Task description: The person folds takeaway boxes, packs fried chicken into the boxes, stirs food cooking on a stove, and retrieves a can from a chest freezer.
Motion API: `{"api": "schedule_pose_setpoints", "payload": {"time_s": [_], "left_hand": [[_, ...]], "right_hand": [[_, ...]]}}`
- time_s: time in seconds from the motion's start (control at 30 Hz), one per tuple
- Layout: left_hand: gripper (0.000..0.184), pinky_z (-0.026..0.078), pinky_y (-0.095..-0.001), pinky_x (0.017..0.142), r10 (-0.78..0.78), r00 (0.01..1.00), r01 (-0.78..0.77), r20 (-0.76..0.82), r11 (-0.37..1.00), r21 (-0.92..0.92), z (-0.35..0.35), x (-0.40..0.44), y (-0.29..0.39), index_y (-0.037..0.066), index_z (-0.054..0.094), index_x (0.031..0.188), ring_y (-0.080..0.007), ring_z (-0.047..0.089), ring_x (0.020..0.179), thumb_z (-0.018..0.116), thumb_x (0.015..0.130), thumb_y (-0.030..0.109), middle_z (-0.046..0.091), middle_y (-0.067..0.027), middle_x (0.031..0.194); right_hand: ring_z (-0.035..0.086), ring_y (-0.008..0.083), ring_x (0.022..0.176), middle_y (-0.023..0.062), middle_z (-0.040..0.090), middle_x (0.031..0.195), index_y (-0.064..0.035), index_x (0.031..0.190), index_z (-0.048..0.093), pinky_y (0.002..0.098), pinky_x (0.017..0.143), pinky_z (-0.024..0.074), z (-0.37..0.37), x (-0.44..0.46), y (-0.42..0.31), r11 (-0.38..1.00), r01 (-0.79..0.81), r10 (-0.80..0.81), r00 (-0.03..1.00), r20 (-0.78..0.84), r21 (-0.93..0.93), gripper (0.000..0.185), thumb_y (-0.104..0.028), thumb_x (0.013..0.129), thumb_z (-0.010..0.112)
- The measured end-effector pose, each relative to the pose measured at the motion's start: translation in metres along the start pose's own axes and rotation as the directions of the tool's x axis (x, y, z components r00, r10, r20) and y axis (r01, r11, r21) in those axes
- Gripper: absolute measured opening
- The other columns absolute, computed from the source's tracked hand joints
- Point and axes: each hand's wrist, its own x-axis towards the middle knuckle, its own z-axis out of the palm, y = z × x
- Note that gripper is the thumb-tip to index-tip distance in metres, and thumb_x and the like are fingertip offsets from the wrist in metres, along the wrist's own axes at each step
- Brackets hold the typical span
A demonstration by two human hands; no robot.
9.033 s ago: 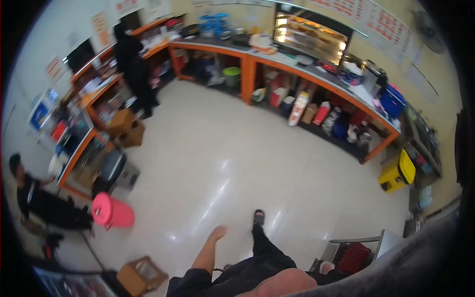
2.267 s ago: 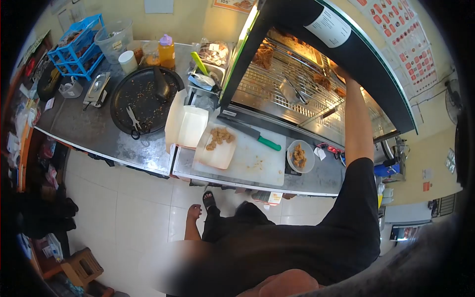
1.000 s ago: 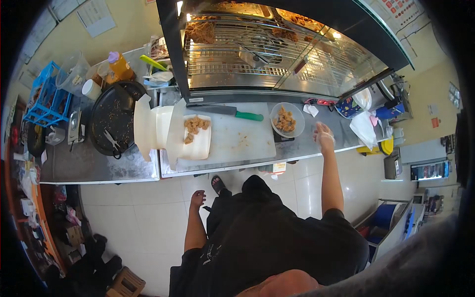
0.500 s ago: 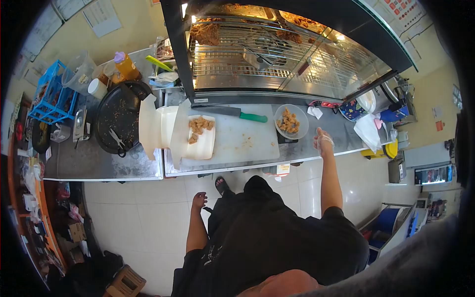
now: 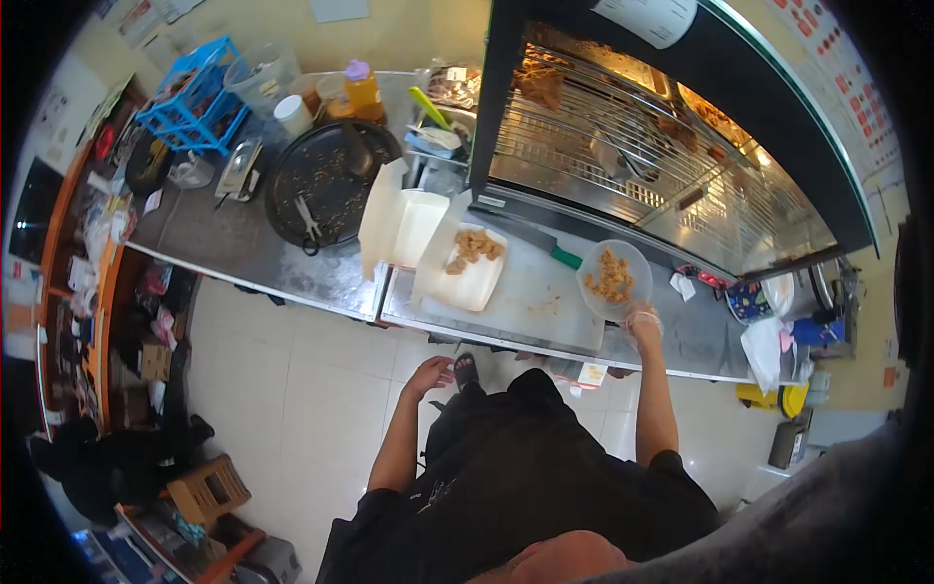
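The clear round bowl (image 5: 613, 280) of small browned pieces sits near the middle of the surface (image 5: 720, 341) from near edge to far, by the right end of the cutting board (image 5: 559, 316), and the right hand (image 5: 643, 326), in a thin see-through glove, is at its near right rim. From that grip the bowl lies forward and a little to the left; being round, it has no long axis to line up with. The fingers bend in at the rim and look to be touching it, but whether they are pinched together on it I cannot tell. The left hand (image 5: 428, 377) is well apart from the bowl, in front of the near edge, palm empty as far as it shows, fingers apart and loosely bent. The knife (image 5: 566, 257) lies slantwise along the board's far side, the end of its green handle just beside the bowl's left rim, so that side is tight. Behind the bowl, the heated cabinet (image 5: 671, 190) closes off the far edge. Over on the board's left part, an open paper box (image 5: 474, 284) holds more pieces, with crumbs between it and the bowl. A crumpled white tissue (image 5: 683, 285) lies to the bowl's right.
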Motion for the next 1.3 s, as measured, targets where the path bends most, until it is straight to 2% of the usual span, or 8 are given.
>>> {"api": "schedule_pose_setpoints", "payload": {"time_s": [0.17,0.37,0.43,0.63,0.77,0.97,1.07,1.3], "left_hand": [[0.027,0.053,-0.0265,0.070,0.172,0.984,-0.169,0.037,0.982,-0.082,0.014,-0.041,0.063,0.010,0.062,0.114,-0.0125,0.064,0.076,0.048,0.099,0.027,0.063,-0.0031,0.083],[0.024,0.050,-0.0241,0.065,0.255,0.934,-0.319,-0.252,0.911,-0.260,-0.004,-0.055,0.080,0.009,0.063,0.108,-0.0103,0.059,0.068,0.048,0.099,0.025,0.060,-0.0003,0.074],[0.022,0.049,-0.0243,0.064,0.267,0.915,-0.355,-0.301,0.887,-0.294,-0.011,-0.056,0.077,0.009,0.062,0.106,-0.0103,0.059,0.068,0.048,0.099,0.025,0.060,-0.0005,0.073],[0.020,0.048,-0.0247,0.066,0.236,0.892,-0.386,-0.385,0.841,-0.380,-0.016,-0.064,0.057,0.011,0.062,0.105,-0.0097,0.060,0.071,0.049,0.099,0.025,0.061,0.0003,0.076],[0.019,0.047,-0.0240,0.067,0.174,0.887,-0.372,-0.427,0.818,-0.439,-0.014,-0.073,0.031,0.013,0.062,0.105,-0.0088,0.059,0.074,0.048,0.099,0.025,0.062,0.0015,0.080],[0.019,0.048,-0.0248,0.068,0.098,0.857,-0.395,-0.506,0.756,-0.522,-0.017,-0.085,-0.007,0.015,0.062,0.106,-0.0091,0.059,0.076,0.047,0.099,0.024,0.061,0.0020,0.083],[0.019,0.047,-0.0248,0.069,0.076,0.832,-0.424,-0.550,0.726,-0.542,-0.020,-0.090,-0.014,0.015,0.062,0.107,-0.0097,0.060,0.077,0.047,0.098,0.022,0.061,0.0011,0.086],[0.020,0.046,-0.0248,0.071,0.090,0.793,-0.479,-0.602,0.702,-0.527,-0.029,-0.104,-0.007,0.012,0.061,0.108,-0.0099,0.059,0.079,0.047,0.098,0.024,0.061,0.0005,0.089]], "right_hand": [[0.056,0.0181,0.052,0.0083,0.057,0.065,-0.0019,0.107,0.059,0.0317,0.047,0.0462,0.056,-0.018,-0.137,0.829,-0.288,0.165,0.945,0.282,0.479,0.023,-0.019,0.093,0.053],[0.053,0.0176,0.052,0.0085,0.057,0.067,-0.0001,0.105,0.057,0.0318,0.047,0.0447,0.092,-0.007,-0.281,0.771,-0.110,-0.183,0.905,0.384,0.627,0.020,-0.015,0.094,0.051],[0.055,0.0180,0.053,0.0079,0.057,0.068,-0.0002,0.106,0.057,0.0315,0.048,0.0455,0.115,0.034,-0.293,0.860,0.279,-0.434,0.840,0.325,0.426,0.020,-0.013,0.093,0.050],[0.062,0.0214,0.061,0.0106,0.063,0.072,-0.0012,0.097,0.061,0.0324,0.054,0.0499,0.175,0.121,-0.382,0.868,0.495,-0.433,0.713,0.551,0.040,0.017,-0.013,0.089,0.052],[0.067,0.0311,0.069,0.0196,0.068,0.081,-0.0028,0.091,0.065,0.0415,0.064,0.0529,0.173,0.121,-0.429,0.236,0.907,-0.605,0.418,0.678,-0.349,0.019,-0.019,0.087,0.056],[0.066,0.0363,0.091,0.0221,0.067,0.100,-0.0010,0.114,0.059,0.0425,0.075,0.0541,0.186,0.101,-0.460,0.523,0.659,-0.563,0.743,0.361,-0.541,0.037,-0.021,0.083,0.057],[0.066,0.0411,0.092,0.0282,0.062,0.110,-0.0005,0.140,0.037,0.0447,0.078,0.0544,0.204,0.104,-0.447,0.374,0.773,-0.720,0.591,0.364,-0.513,0.062,-0.021,0.084,0.056],[0.068,0.0313,0.100,0.0299,0.052,0.128,-0.0032,0.152,0.009,0.0394,0.068,0.0587,0.236,0.065,-0.471,0.064,0.672,-0.478,0.670,0.568,-0.738,0.077,-0.013,0.088,0.051]]}}
